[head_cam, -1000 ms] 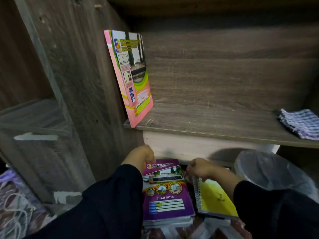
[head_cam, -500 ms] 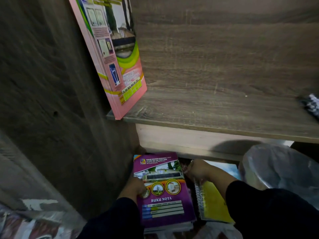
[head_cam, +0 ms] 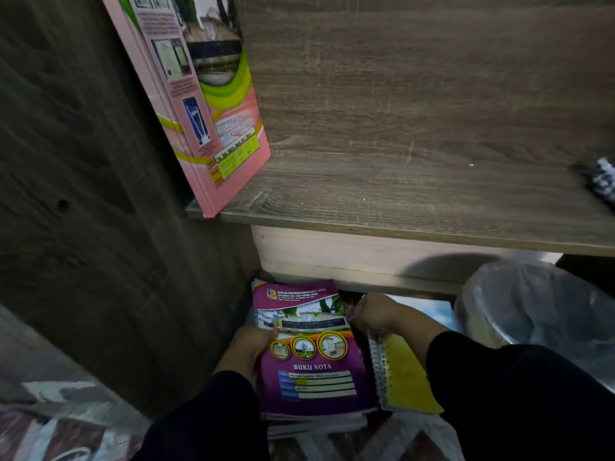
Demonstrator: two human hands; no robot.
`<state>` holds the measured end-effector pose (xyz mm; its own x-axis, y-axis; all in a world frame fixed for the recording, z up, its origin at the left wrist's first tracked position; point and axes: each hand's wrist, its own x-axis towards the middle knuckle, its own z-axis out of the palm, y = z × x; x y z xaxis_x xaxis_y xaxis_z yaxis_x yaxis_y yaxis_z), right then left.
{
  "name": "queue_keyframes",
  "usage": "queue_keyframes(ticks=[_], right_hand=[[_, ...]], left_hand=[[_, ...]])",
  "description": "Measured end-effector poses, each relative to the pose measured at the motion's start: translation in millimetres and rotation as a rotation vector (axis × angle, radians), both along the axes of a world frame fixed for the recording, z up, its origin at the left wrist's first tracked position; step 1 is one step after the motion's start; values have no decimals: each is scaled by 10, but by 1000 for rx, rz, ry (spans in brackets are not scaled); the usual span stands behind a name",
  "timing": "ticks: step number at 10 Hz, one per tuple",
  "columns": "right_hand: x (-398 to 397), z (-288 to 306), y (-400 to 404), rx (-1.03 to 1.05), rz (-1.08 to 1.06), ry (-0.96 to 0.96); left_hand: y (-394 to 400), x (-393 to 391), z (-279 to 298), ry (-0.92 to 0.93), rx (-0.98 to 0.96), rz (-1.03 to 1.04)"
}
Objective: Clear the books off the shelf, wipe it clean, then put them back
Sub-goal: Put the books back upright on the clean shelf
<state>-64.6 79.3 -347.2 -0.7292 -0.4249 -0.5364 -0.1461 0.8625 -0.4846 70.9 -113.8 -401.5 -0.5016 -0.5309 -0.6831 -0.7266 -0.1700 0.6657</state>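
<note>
A pink book point(head_cam: 213, 128) stands on the wooden shelf point(head_cam: 399, 201), leaning against the left side wall. Below the shelf, on the floor, lies a stack of books topped by a purple "Buku Nota" book point(head_cam: 312, 361). My left hand point(head_cam: 249, 347) grips the stack's left edge. My right hand point(head_cam: 376, 316) is curled at the purple book's upper right edge, fingers against it. A yellow spiral notebook point(head_cam: 406, 380) lies just right of the stack, partly under my right wrist.
A checked cloth point(head_cam: 602, 178) lies at the shelf's right edge. A bin lined with clear plastic point(head_cam: 539, 314) stands to the right on the floor. A blue cover point(head_cam: 429, 309) shows behind my right hand. The cabinet's side panel point(head_cam: 100, 194) rises on the left.
The view has dropped and moved closer to the floor stack. My left hand slid from the stack's top corner down to its left edge. My right hand stays by the purple book's right edge.
</note>
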Motion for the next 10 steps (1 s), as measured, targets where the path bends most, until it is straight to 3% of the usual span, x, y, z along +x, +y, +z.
queue_keyframes(ticks=[1, 2, 3, 5, 6, 7, 8, 9, 10], right_hand=[[-8, -26, 1, 19, 23, -12], [16, -41, 1, 7, 11, -36], [54, -79, -1, -69, -80, -113], [233, -166, 31, -242, -218, -373], [418, 17, 73, -428, -334, -396], [509, 135, 133, -612, -333, -295], [592, 195, 155, -647, -239, -200], [592, 186, 192, -702, -244, -138], [604, 171, 201, -717, -177, -149]], left_hand=[[15, -78, -34, 58, 181, -21], [5, -74, 110, 114, 234, -28], [-36, 54, 267, 328, 304, -28], [-56, 495, 501, 547, 447, -83], [-62, 663, 501, 604, 455, -75], [-68, 771, 478, 631, 421, -28], [-63, 799, 478, 659, 394, 18], [-4, 757, 559, 616, 328, 39], [47, 707, 560, 454, 186, -1]])
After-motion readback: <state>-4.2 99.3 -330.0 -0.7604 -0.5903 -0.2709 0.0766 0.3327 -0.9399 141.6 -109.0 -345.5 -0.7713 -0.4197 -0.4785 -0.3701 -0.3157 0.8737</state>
